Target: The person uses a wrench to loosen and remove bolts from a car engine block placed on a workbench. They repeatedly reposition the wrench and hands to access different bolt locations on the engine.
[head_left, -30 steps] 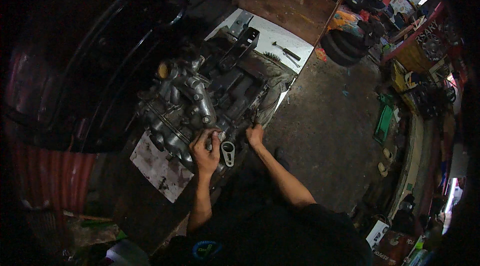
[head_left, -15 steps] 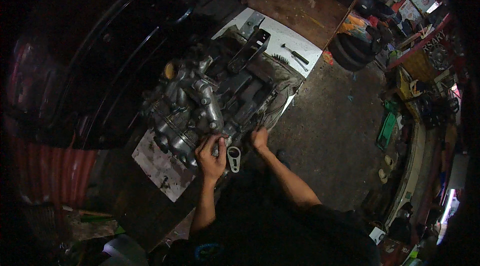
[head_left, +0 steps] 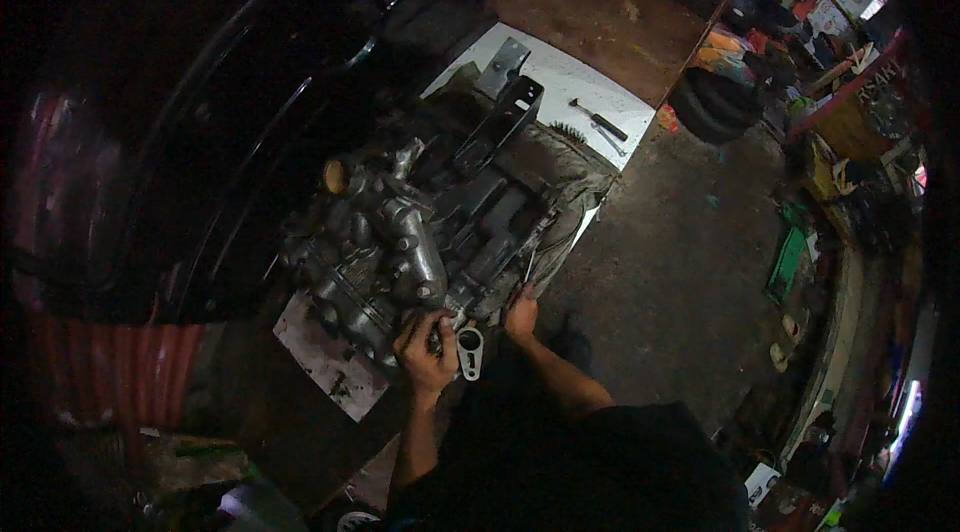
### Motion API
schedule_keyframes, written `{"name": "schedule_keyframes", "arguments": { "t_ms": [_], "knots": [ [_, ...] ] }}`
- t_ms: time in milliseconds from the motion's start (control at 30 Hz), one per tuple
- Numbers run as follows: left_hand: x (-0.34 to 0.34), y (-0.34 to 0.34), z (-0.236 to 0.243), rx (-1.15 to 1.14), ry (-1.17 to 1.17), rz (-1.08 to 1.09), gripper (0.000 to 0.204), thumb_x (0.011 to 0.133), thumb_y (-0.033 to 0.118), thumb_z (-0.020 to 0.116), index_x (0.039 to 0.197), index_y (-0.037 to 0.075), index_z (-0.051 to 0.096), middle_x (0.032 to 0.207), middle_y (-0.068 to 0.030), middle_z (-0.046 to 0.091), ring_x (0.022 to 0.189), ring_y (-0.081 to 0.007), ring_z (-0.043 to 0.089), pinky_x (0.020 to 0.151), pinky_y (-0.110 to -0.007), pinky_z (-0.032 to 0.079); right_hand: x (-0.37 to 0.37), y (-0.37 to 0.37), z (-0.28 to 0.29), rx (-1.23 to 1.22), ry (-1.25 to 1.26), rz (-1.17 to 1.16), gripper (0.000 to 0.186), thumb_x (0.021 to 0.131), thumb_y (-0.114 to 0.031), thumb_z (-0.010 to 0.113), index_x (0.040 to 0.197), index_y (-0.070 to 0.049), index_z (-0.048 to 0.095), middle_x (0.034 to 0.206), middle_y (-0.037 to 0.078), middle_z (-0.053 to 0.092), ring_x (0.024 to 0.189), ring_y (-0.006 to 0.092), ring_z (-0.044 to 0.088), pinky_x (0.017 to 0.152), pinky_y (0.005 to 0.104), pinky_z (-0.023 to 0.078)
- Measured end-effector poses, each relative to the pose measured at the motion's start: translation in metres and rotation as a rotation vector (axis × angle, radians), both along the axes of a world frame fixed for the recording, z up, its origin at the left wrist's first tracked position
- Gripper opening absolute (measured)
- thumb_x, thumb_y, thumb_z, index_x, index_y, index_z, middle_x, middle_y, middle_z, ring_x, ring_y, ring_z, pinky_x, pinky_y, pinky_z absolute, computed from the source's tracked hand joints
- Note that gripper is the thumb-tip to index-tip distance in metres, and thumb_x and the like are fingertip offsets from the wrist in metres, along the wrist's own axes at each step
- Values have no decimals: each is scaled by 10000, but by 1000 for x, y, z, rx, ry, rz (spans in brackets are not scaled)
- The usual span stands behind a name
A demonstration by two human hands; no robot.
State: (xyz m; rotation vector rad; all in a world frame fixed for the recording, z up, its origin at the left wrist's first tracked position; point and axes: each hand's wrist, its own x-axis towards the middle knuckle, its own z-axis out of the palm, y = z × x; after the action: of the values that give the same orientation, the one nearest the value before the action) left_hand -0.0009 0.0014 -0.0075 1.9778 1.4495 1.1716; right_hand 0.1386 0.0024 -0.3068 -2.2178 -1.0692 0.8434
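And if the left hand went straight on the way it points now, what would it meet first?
Probably the rounded silver housing, just ahead of the left hand; depth is unclear, so they may already touch.

Wide head-worn fisheye view, looking down on nearby hands [head_left: 428, 356].

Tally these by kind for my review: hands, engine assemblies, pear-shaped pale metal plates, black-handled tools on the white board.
Left hand and right hand: 2
Engine assembly: 1
Pear-shaped plate: 1
Black-handled tool: 1
Total: 5
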Motion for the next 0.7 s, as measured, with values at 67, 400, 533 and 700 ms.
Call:
{"name": "schedule_keyframes", "arguments": {
  "t_ms": [67,400,533,700],
  "knots": [
    [0,1,0,40,17,-11,87,799,66,537,787,6,599,734,-132,598,686,-321,570,619,-376,442,2,-4,19,36,34,27,497,909,-170,376,1318,81,245,725,258,571,657,394,573,578,468,440],
    [4,6,-1,107,1,-45,87,798,62,530,778,0,588,730,-141,591,685,-333,564,641,-392,430,57,-20,7,407,263,-50,297,895,-208,426,1043,-7,585,750,186,617,649,374,577,605,441,438],
    [4,3,1,98,-5,-13,90,793,68,536,778,-2,590,720,-141,587,694,-339,560,639,-393,431,77,-16,47,378,802,-96,255,850,-240,486,916,-29,613,682,81,586,533,229,541,490,357,424],
    [1,2,-1,144,-6,-45,94,794,68,537,791,-5,596,732,-137,597,704,-333,566,641,-391,436,87,-7,117,86,887,-98,386,798,-337,506,1005,-11,522,707,58,525,540,139,476,444,298,384]
  ]
}}
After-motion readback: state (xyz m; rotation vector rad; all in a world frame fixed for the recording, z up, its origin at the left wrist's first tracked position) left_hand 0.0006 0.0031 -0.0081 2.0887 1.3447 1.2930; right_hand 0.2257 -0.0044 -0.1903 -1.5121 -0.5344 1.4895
